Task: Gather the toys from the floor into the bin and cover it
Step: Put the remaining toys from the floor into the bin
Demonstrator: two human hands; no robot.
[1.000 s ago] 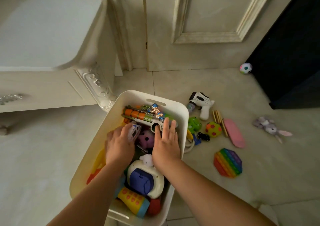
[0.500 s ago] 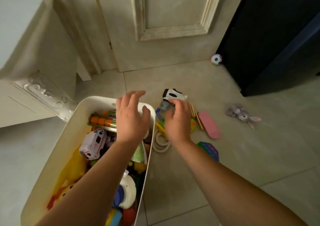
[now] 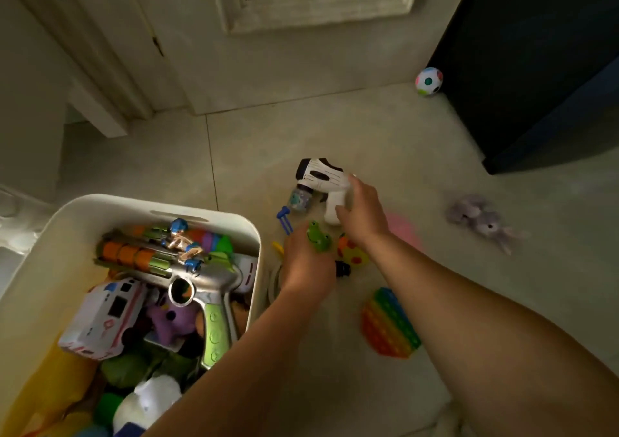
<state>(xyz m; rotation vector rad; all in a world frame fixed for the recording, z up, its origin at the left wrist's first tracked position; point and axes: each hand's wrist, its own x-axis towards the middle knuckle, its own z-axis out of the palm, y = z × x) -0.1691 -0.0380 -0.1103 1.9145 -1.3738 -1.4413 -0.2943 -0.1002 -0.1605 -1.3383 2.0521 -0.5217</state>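
We are looking down at a tiled floor (image 3: 335, 128). A white bin (image 3: 234, 217) is standing open at eight o'clock of the view, crowded with toys. A silver toy blaster (image 3: 201, 279) is lying across the top of them, with a white toy van (image 3: 107, 316) at its seven o'clock.

Just outside the bin's right wall, the left hand (image 3: 308, 269) is holding a green frog toy (image 3: 320, 237). Its fingers (image 3: 296, 244) are curling down around the frog's near end. At the left hand's one o'clock, the right hand (image 3: 363, 215) is gripping a white and black bubble gun (image 3: 318, 175) by the handle, with thumb and fingers wrapping around it. We cannot tell whether the gun is touching the floor.

Other toys are lying around the hands:
- A blue piece (image 3: 284, 220) is lying at the frog's ten o'clock.
- A spotted orange ball (image 3: 355, 254) is sitting between the wrists.
- A pink flat toy (image 3: 403, 227) is partly hiding behind the right wrist.
- A rainbow pop toy (image 3: 390, 324) is lying at the left hand's five o'clock.
- A grey plush bunny (image 3: 482, 220) is lying well apart at three o'clock.
- A small multicoloured ball (image 3: 428, 81) is resting at one o'clock, against dark furniture (image 3: 536, 68).
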